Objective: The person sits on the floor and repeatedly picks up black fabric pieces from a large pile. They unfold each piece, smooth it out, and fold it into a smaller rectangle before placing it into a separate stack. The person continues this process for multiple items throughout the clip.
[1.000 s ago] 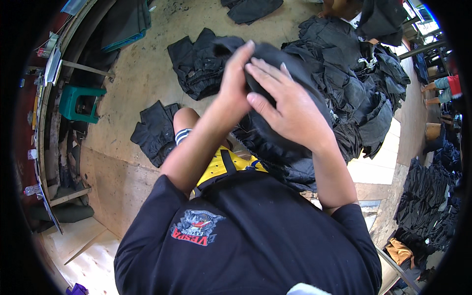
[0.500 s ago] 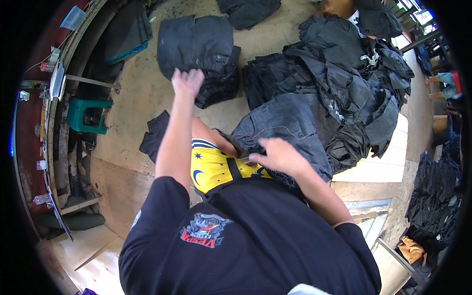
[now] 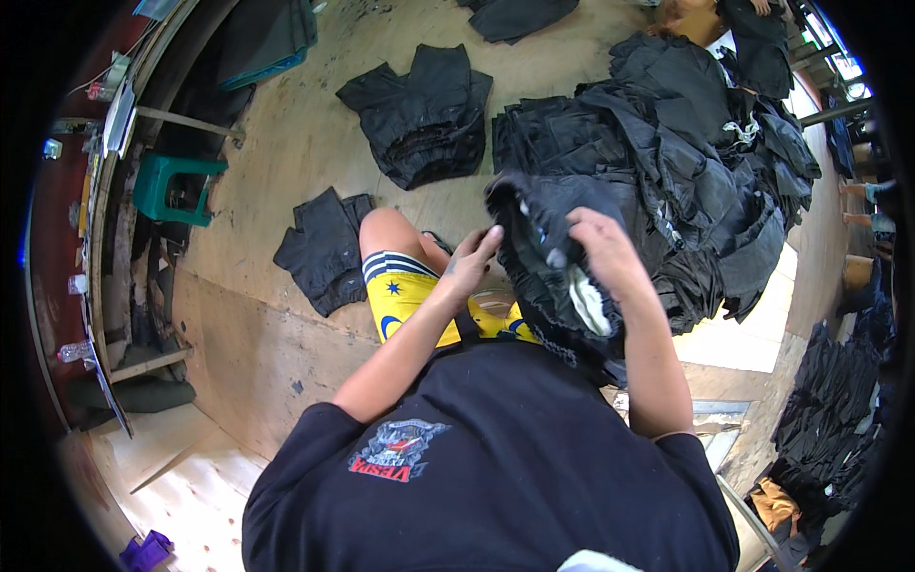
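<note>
Over my lap, a pair of dark trousers or shorts [image 3: 534,310] with a gathered waist is held up by both hands, its waist spread so a white patch shows inside. My left hand [image 3: 472,259] pinches the left side of the waist with thumb and fingers. Across from it, my right hand [image 3: 602,246] grips the opposite edge, and some fingertips are hidden by cloth. Folded black shorts [image 3: 424,119] lie in a small stack on the floor ahead. Another dark pair [image 3: 329,250] lies beside my knee.
A large heap of dark garments [image 3: 667,162] covers the floor at the right. On the left stand a green plastic stool [image 3: 172,189] and a wooden frame. More dark clothes [image 3: 829,400] lie at the far right. A person's hand [image 3: 760,6] shows at the top right.
My left hand has left the stack ahead and come back to the garment on my lap. Both hands now lift that garment and spread its waist. The stack ahead now has splayed legs.
</note>
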`<state>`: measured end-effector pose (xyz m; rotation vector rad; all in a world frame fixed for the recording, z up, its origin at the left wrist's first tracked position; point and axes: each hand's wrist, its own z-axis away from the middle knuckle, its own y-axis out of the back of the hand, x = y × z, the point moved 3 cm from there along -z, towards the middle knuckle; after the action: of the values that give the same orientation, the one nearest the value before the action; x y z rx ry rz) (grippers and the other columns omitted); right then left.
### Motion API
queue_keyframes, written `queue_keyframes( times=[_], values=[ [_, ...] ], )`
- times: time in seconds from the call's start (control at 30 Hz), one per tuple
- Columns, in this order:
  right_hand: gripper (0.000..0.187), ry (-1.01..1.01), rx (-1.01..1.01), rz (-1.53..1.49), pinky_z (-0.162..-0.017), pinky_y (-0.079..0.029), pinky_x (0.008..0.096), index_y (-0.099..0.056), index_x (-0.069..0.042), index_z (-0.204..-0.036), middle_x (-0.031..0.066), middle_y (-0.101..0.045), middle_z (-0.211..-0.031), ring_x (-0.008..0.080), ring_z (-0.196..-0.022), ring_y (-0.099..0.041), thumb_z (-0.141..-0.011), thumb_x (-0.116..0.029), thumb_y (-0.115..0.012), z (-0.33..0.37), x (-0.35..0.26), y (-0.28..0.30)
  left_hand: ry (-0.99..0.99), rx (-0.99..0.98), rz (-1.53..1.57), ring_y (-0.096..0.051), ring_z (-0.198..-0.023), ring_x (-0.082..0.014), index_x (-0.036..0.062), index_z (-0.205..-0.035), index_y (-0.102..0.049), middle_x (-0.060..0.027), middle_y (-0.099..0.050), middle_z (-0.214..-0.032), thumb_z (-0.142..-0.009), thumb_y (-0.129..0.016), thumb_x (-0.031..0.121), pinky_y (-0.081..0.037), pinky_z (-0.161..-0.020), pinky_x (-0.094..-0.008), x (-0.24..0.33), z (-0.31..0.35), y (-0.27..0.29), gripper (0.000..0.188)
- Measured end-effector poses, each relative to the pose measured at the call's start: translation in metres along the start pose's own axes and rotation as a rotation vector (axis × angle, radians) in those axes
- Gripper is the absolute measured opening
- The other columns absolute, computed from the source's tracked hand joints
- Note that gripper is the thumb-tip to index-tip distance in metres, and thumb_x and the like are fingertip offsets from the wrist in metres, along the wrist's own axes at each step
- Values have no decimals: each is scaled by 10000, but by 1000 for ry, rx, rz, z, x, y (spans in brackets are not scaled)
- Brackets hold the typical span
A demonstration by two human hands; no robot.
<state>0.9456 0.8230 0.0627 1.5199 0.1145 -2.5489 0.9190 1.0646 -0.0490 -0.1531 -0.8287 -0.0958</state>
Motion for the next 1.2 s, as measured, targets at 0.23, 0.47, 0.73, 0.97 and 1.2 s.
queue_keyframes(
  times=[0.23,0.47,0.73,0.97,1.2],
  values=[
    [457,1,134,-529,-1029,-541,327,-716,65,-1317,103,-770,-1221,192,-1073,-715,-999,-140,-458,20,-22,55,-423,-79,-17,-658,-983,-143,-53,-1502,-530,-118,-727,-1120,-974,-742,142,-542,-859,-295,92,15,-51,602],
    [430,68,313,-467,-989,-572,347,-710,63,-1292,112,-760,-1178,215,-1017,-720,-987,-116,-466,46,-31,111,-580,-160,41,-647,-956,-128,-71,-1427,-583,-105,-715,-1097,-969,-708,143,-539,-853,-284,119,34,-75,520],
    [393,259,634,73,-1006,-534,333,-720,42,-1284,117,-761,-1194,206,-1076,-704,-981,-128,-537,60,-66,74,-131,-353,277,-628,-1274,-234,5,-1619,-424,-181,-629,-1450,-1029,-711,483,-517,-1044,-372,111,54,-88,812],
    [474,756,47,750,-1270,-369,462,-635,9,-1454,248,-630,-1506,393,-1456,-569,-1023,-173,-706,79,-88,-52,-4,-159,651,-777,-923,-330,22,-1170,-755,-147,-801,-1064,-1043,-599,290,-634,-906,-461,171,6,-78,334],
    [296,661,12,412,-1096,-522,416,-721,23,-1272,192,-736,-1322,367,-1255,-695,-1001,-96,-713,86,-72,-40,-628,-145,905,-739,-1141,-414,-6,-1261,-724,-198,-764,-1270,-1012,-677,277,-576,-1073,-569,295,-26,13,380]
  ],
)
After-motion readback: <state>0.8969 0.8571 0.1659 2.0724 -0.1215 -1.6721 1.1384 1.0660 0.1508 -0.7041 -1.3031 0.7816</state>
